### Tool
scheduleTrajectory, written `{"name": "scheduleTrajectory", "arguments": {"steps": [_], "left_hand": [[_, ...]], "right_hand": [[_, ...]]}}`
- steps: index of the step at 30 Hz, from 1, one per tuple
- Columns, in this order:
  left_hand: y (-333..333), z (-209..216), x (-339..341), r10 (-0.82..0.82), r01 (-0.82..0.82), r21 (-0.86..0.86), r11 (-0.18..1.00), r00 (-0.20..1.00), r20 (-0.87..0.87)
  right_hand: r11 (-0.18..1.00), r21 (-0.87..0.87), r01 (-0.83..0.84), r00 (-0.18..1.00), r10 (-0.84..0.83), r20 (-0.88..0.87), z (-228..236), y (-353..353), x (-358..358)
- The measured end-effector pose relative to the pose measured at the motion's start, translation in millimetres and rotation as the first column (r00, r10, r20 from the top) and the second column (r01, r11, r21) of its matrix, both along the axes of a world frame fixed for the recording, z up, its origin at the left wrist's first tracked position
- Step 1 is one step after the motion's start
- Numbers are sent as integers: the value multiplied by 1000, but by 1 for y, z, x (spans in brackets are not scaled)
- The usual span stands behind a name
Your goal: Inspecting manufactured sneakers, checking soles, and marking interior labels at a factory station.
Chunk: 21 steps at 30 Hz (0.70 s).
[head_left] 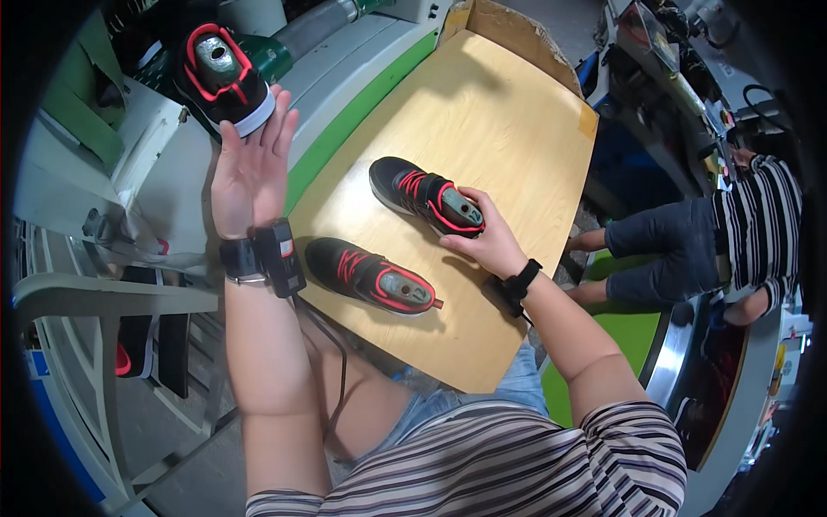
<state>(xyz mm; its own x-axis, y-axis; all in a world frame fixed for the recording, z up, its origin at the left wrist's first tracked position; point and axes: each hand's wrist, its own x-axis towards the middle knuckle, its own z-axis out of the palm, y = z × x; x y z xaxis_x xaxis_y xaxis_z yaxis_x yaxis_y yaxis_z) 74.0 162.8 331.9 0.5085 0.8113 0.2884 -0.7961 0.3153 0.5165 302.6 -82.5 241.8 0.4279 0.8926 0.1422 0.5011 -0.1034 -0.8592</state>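
Observation:
My right hand (491,239) grips the heel end of a black shoe (415,191) with red laces and a grey-green last inside; its toe points to the far left. Nearer me on the board, a matching black shoe (369,276) stands untouched, also with a last in it. At the upper left, my left hand (257,168) is palm up with fingers stretched out and thumb apart, at the white sole of a third black and red shoe (220,82). Whether it bears that shoe's weight I cannot tell.
The light wooden board (517,112) spans the middle, with a cardboard edge (517,30) at its far end. A grey machine with a green strip (366,108) runs along its left. On a rack (108,370) at lower left are more shoes. Another person (689,246) bends at the right.

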Motion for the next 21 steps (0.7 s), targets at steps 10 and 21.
{"name": "scheduleTrajectory", "arguments": {"steps": [10, 21], "left_hand": [[-33, 12, -3, -242, 255, 224, 941, 967, -80], [-117, 109, -17, -627, 260, 632, 730, 623, 468]], "right_hand": [[870, 479, 116, 980, -23, -196, 135, 128, 23], [978, 204, -43, 872, -63, 485, 185, 375, 69]]}}
